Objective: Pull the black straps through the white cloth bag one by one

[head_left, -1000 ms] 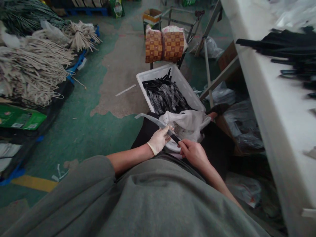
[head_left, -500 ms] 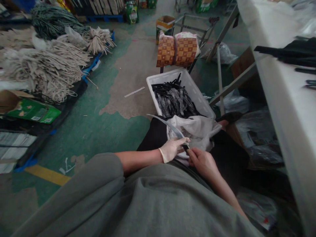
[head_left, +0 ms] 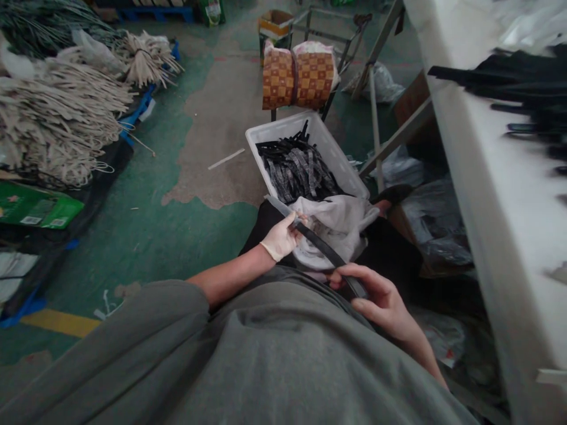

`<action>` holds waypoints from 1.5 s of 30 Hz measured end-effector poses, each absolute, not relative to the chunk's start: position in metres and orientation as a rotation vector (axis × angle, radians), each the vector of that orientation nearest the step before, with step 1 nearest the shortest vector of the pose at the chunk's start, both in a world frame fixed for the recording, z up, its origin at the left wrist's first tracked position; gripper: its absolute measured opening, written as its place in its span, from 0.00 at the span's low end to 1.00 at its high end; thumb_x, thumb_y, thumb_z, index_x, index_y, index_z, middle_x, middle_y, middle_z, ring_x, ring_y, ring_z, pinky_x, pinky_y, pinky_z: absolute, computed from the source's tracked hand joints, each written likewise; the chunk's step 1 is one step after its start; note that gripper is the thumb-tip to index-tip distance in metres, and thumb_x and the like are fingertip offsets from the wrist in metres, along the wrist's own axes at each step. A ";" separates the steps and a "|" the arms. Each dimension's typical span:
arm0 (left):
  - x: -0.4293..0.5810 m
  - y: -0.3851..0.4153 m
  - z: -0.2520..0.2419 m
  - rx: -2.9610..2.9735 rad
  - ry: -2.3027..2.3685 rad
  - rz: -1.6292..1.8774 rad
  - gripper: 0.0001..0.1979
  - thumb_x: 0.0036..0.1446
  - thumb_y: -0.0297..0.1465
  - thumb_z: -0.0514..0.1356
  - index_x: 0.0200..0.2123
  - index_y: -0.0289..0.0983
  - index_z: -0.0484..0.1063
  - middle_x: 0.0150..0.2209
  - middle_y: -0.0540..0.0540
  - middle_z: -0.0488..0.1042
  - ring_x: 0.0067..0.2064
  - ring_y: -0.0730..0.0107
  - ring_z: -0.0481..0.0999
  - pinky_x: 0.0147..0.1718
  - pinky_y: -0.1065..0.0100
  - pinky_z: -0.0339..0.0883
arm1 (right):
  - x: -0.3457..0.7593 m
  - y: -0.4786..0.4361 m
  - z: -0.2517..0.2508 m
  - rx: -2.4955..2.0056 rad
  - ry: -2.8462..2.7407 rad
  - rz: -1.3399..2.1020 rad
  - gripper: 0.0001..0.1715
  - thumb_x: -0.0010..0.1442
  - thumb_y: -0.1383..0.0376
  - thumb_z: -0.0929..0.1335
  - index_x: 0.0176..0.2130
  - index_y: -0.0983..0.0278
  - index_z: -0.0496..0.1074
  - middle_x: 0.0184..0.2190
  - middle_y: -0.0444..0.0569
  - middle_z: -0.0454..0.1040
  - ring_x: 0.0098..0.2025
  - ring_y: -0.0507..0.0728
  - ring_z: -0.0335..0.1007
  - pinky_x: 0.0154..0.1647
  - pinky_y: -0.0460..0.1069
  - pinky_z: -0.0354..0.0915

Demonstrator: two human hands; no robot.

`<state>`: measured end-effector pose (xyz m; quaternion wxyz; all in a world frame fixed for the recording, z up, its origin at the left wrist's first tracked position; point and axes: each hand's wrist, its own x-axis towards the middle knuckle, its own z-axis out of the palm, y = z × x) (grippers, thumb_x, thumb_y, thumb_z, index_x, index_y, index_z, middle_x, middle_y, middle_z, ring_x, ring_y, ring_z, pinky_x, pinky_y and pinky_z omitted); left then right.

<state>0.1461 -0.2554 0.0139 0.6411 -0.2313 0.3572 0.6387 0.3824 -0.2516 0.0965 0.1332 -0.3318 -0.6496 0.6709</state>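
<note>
A long black strip (head_left: 322,243) slants across my lap between my hands. My left hand (head_left: 282,237), in a thin whitish glove, is closed on its upper end, where a pale, translucent strip-like piece (head_left: 279,205) sticks out past the fingers. Whether that piece is a sleeve around the black strip or a separate strip, I cannot tell. The bare right hand (head_left: 381,298) has the lower end of the black strip between thumb and fingers. Behind the strip, a white plastic bag (head_left: 339,215) rests on my lap with its contents hardly visible.
Just ahead stands a white crate (head_left: 339,147) holding black and greyish strips. A checkered roll (head_left: 301,77) lies beyond it. To the right, a white-topped table (head_left: 469,141) carries more black strips (head_left: 522,79). Bundles of beige cords (head_left: 66,112) lie on the left.
My hands have moved apart, the left up and left, the right down and right. A longer stretch of black strip shows between them, and less of the pale piece sticks out.
</note>
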 end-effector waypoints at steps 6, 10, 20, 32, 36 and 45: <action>0.149 -0.262 0.014 -0.408 0.788 1.311 0.09 0.65 0.29 0.55 0.38 0.32 0.74 0.34 0.44 0.78 0.30 0.72 0.77 0.29 0.73 0.69 | 0.365 -0.240 0.102 -1.056 -2.096 1.342 0.11 0.59 0.56 0.69 0.39 0.58 0.79 0.34 0.51 0.76 0.38 0.58 0.74 0.44 0.53 0.70; 0.156 -0.278 0.000 -0.303 0.866 1.148 0.10 0.65 0.31 0.54 0.38 0.32 0.74 0.36 0.40 0.78 0.32 0.69 0.79 0.30 0.72 0.69 | 0.337 -0.200 0.071 -1.175 -1.890 1.427 0.13 0.58 0.55 0.69 0.36 0.60 0.79 0.49 0.52 0.75 0.50 0.60 0.71 0.50 0.53 0.67; 0.181 -0.298 -0.012 0.300 0.911 0.770 0.12 0.50 0.36 0.66 0.36 0.34 0.76 0.36 0.40 0.78 0.32 0.67 0.78 0.32 0.70 0.66 | 0.266 -0.165 -0.023 -1.429 -1.285 2.436 0.13 0.58 0.57 0.70 0.36 0.66 0.76 0.43 0.54 0.77 0.38 0.55 0.73 0.30 0.45 0.69; 0.177 -0.285 -0.021 0.153 0.813 0.756 0.12 0.55 0.36 0.61 0.38 0.34 0.77 0.35 0.40 0.79 0.35 0.62 0.79 0.38 0.64 0.70 | 0.283 -0.180 -0.022 -1.382 -0.969 2.104 0.14 0.65 0.59 0.63 0.33 0.64 0.71 0.29 0.49 0.76 0.30 0.52 0.73 0.36 0.47 0.71; 0.140 -0.248 -0.013 -0.078 0.761 1.057 0.26 0.62 0.49 0.52 0.40 0.31 0.74 0.36 0.38 0.78 0.37 0.58 0.79 0.38 0.61 0.71 | 0.304 -0.184 0.013 -1.050 -1.508 1.910 0.19 0.62 0.53 0.66 0.33 0.65 0.75 0.27 0.48 0.76 0.30 0.53 0.72 0.35 0.48 0.69; 0.090 -0.140 0.025 -0.213 0.914 1.629 0.13 0.69 0.33 0.49 0.46 0.34 0.71 0.26 0.49 0.76 0.25 0.75 0.76 0.30 0.73 0.68 | 0.318 -0.217 0.018 -0.703 -2.080 1.645 0.22 0.66 0.52 0.62 0.34 0.63 0.76 0.40 0.52 0.79 0.42 0.58 0.75 0.48 0.53 0.67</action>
